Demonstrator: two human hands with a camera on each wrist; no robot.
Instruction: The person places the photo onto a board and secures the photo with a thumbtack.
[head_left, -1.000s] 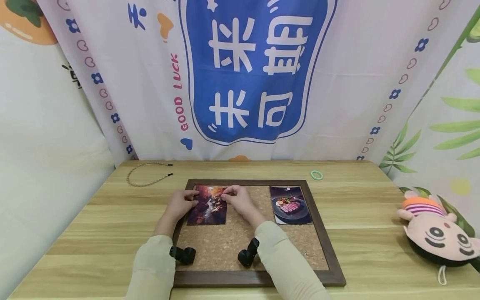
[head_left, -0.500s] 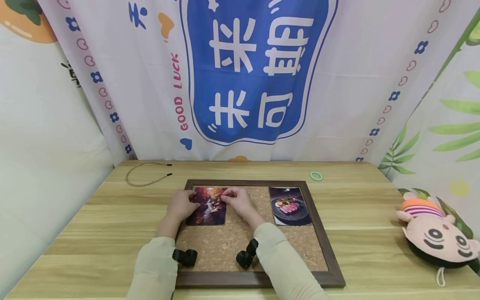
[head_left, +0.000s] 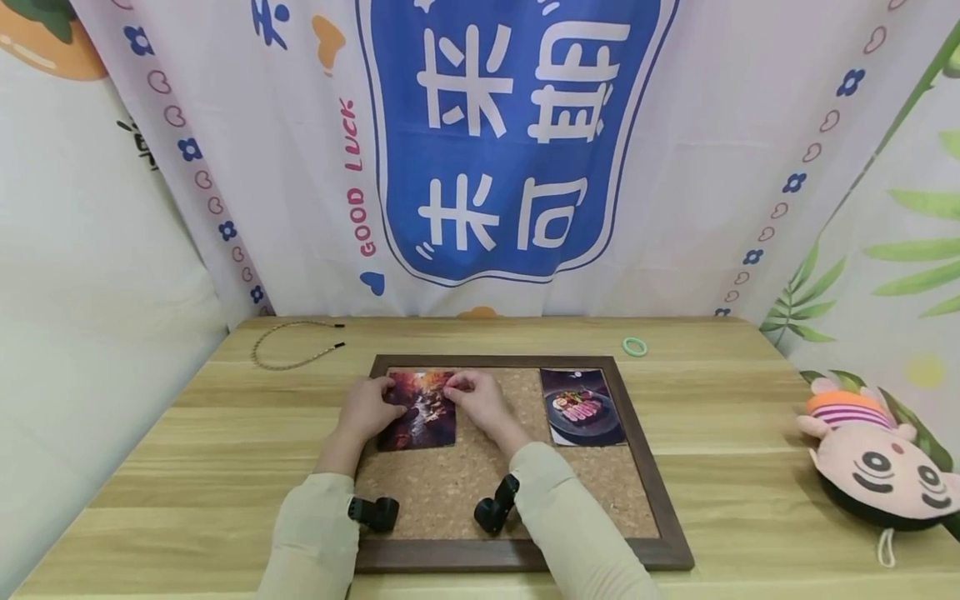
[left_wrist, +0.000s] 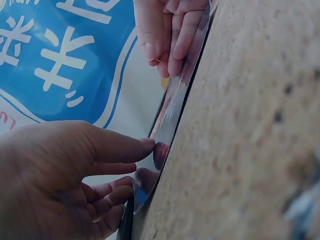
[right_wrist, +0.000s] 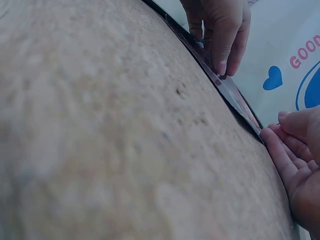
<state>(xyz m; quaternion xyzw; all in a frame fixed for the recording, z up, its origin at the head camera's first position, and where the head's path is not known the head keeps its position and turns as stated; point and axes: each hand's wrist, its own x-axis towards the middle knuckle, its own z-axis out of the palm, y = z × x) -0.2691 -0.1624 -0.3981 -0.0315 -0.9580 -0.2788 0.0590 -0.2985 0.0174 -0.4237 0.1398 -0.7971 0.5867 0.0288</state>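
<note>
A dark orange-and-purple photo print (head_left: 420,421) lies at the upper left of a framed cork board (head_left: 435,492). My left hand (head_left: 367,407) is at its left edge, thumb resting on the glossy face and the other fingers by the upper corner. At the print's upper right corner, my right hand (head_left: 480,402) pinches a tiny push pin (left_wrist: 158,60) between thumb and forefinger; most of it is hidden. Seen from the left wrist, the print's edge bows slightly. A speck of blue shows by the left fingers in the right wrist view; its kind is unclear.
A second print of a plated meal (head_left: 583,408) lies at the board's upper right. Beyond the board are a braided cord (head_left: 288,367) with black tips and a green ring (head_left: 634,347). A plush toy (head_left: 873,462) lies on the table's right. A printed curtain (head_left: 675,250) hangs behind.
My left thumb has slid rightward and slightly down onto the print, and the left hand has shifted right. The right hand stays at the print's upper right corner.
</note>
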